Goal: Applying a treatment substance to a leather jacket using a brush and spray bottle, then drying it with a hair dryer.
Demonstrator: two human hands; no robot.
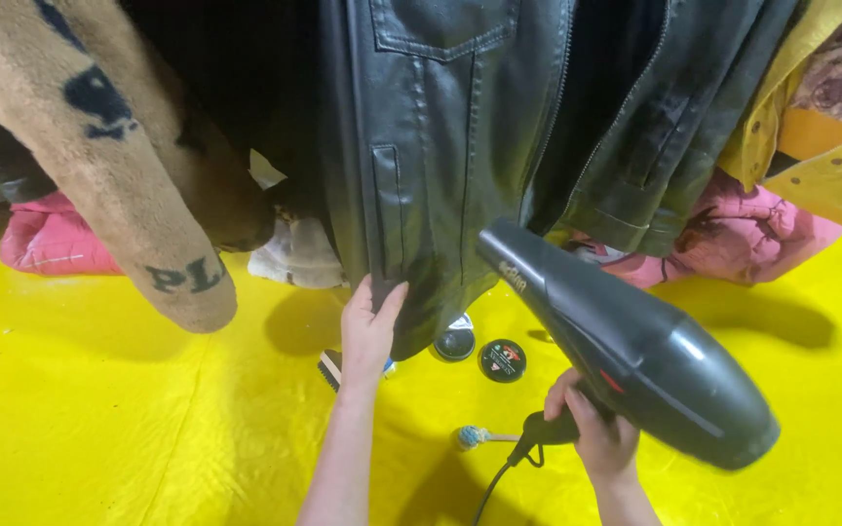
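Jacket: a black leather jacket (440,146) hangs from the top edge down through the middle of the view, zip open, its lower hem ending just above centre.
Left hand: the left hand (370,331) comes up from six o'clock and pinches the jacket's front hem, thumb on the outer face, fingers tucked behind the leather; a closed grip on the edge.
Right hand: the right hand (596,429), at about five o'clock, is wrapped tight around the handle of a black hair dryer (635,351).
Dryer: its barrel runs from four o'clock up toward centre, nozzle close to the hem and just right of the left hand; whether nozzle and leather touch cannot be told. A black cord (494,487) drops from the handle toward six o'clock.
Floor: a yellow plastic sheet (99,429) covers everything below.
Small items: under the hem lie two round black tins (502,360), a brush (329,368) partly hidden behind the left wrist, and a small blue-headed brush (473,436) just left of the right hand.
Nine to eleven o'clock: a tan fleece sleeve (138,195) with dark lettering hangs down, a pink quilted garment (46,239) behind it.
One to three o'clock: a yellow garment (830,166) and another pink garment (743,234).
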